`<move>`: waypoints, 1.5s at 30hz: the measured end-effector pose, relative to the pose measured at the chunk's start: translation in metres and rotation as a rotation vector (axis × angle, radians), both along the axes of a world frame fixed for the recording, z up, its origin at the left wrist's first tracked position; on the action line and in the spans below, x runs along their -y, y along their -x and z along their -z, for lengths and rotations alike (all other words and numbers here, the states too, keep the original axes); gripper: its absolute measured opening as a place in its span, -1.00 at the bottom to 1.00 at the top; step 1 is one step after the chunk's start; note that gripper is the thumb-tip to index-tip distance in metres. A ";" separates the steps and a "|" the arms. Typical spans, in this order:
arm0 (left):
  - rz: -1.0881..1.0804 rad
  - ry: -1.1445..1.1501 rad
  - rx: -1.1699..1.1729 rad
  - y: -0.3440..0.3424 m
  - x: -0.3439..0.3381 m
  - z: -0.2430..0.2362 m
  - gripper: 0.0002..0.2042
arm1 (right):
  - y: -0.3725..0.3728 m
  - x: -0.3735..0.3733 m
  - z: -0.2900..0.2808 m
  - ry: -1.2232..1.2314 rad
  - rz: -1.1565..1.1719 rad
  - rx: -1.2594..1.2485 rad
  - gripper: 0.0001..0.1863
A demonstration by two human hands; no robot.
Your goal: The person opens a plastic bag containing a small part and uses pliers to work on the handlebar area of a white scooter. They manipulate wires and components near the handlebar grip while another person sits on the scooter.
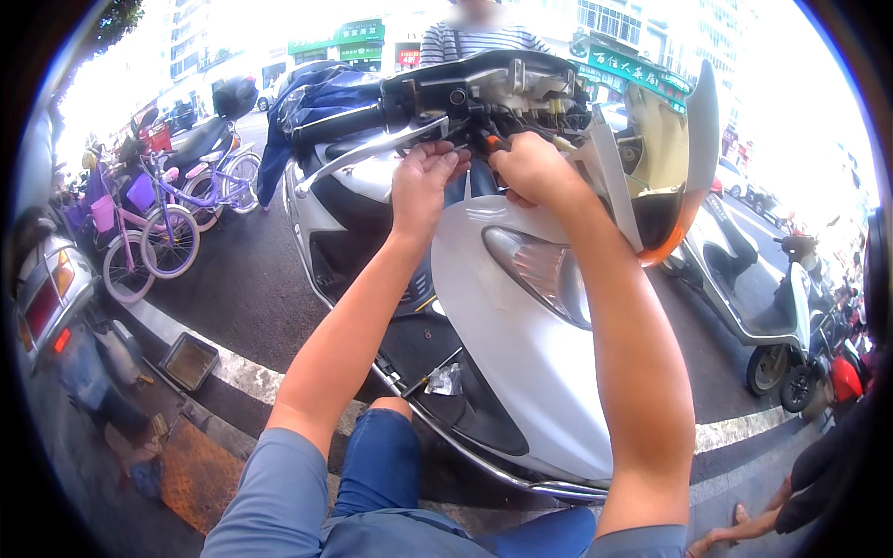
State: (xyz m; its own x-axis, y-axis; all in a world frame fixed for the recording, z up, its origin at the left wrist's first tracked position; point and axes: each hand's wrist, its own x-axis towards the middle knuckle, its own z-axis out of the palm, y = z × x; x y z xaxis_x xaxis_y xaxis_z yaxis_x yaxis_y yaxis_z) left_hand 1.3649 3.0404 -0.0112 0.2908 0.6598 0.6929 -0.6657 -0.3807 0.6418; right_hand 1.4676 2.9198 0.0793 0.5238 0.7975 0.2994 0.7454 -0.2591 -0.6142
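Note:
A silver-white scooter (493,279) stands before me, its handlebar (502,88) stripped of covers so wires and metal show. My left hand (430,179) is just under the brake lever (367,158), fingertips pinched on something small that I cannot make out. Close beside it, my right hand (532,169) is closed, fingers curled round what looks like an orange-handled tool (493,142); its working end is hidden among the dark parts below the handlebar. The black left-side grip (337,127) lies beyond my left hand. A loose-looking pale panel with an orange lamp (665,244) rises right of my right hand.
On the scooter's footboard lies a crumpled silver packet (445,379). A shallow tray (190,361) and a rusty plate (200,474) sit on the ground at left. Bicycles (172,219) and another scooter (758,279) are parked around. A person in stripes (479,42) stands beyond the handlebar.

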 end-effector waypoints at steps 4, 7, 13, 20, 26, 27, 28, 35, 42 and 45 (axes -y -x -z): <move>-0.176 -0.137 -0.200 0.006 -0.007 -0.004 -0.67 | 0.002 0.002 -0.002 -0.009 -0.009 0.073 -0.66; -0.308 -0.120 -0.233 0.005 -0.003 -0.009 -0.69 | 0.003 0.003 -0.001 0.015 -0.001 0.022 -0.65; -0.168 0.185 -0.079 -0.002 0.016 -0.013 -0.65 | 0.002 0.001 0.001 -0.014 0.013 0.087 -0.62; -0.327 0.209 -0.073 -0.020 0.015 -0.014 -0.69 | 0.000 -0.001 0.002 0.028 0.011 0.077 -0.63; -0.612 0.196 -0.140 -0.033 0.002 -0.020 -0.76 | 0.002 -0.001 -0.001 0.046 0.024 0.076 -0.61; -0.627 0.217 -0.163 -0.032 0.001 -0.021 -0.77 | 0.002 -0.001 -0.001 0.019 0.032 0.099 -0.60; -0.620 0.236 -0.183 -0.031 0.000 -0.022 -0.78 | 0.003 -0.001 0.000 0.008 0.039 0.118 -0.60; -0.540 0.203 -0.293 -0.018 0.006 -0.028 -0.69 | 0.003 0.000 0.000 0.058 0.035 0.122 -0.61; -0.473 0.114 -0.201 -0.015 0.004 -0.022 -0.69 | 0.008 0.003 0.000 -0.002 0.029 0.106 -0.62; -0.356 0.196 -0.089 -0.018 0.004 -0.021 -0.70 | 0.008 0.004 0.000 -0.009 0.008 0.107 -0.63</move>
